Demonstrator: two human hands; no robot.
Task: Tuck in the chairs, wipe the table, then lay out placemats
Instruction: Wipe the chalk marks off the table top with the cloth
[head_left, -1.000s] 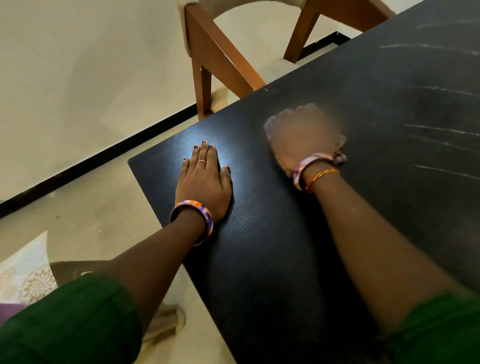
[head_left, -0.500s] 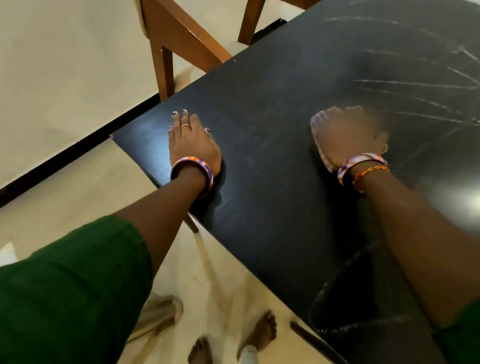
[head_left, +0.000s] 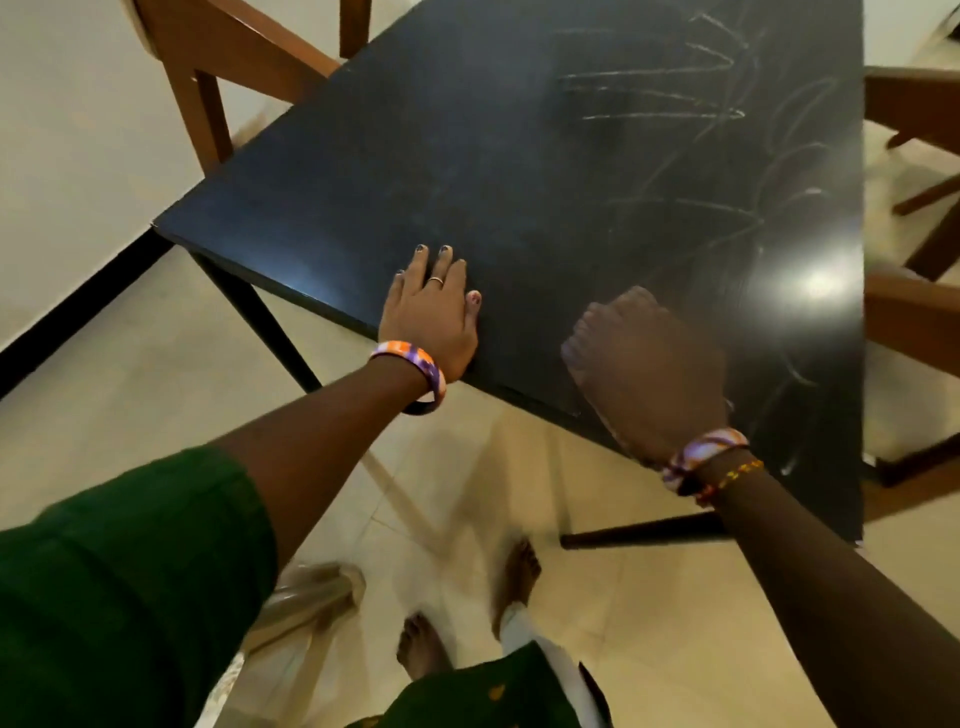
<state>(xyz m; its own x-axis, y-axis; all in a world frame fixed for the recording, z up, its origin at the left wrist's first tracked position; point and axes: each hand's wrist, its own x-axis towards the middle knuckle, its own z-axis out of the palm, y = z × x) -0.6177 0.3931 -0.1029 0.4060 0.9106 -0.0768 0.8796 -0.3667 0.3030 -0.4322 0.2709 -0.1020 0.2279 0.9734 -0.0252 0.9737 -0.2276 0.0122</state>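
Note:
The black table (head_left: 441, 145) fills the upper middle of the head view, with pale streak marks (head_left: 649, 93) across its far right part. My left hand (head_left: 434, 317) rests flat on the top near the front edge, fingers straight. My right hand (head_left: 644, 369) is to its right, curled into a fist and pressed on the surface close to the same edge. It is blurred. Only a small pale scrap of a cloth (head_left: 730, 404) shows at its right side; the rest is hidden under the hand.
A wooden chair (head_left: 223, 62) stands at the table's far left corner. Two more wooden chairs (head_left: 914, 104) (head_left: 909, 317) sit along the right side. My bare feet (head_left: 514, 577) are on the cream tile floor below the front edge. A light spot glares on the tabletop (head_left: 810, 280).
Both hands have come back toward the table's front edge. The left hand left the table's left corner and the right fist swept toward me. The view has tilted down to the floor.

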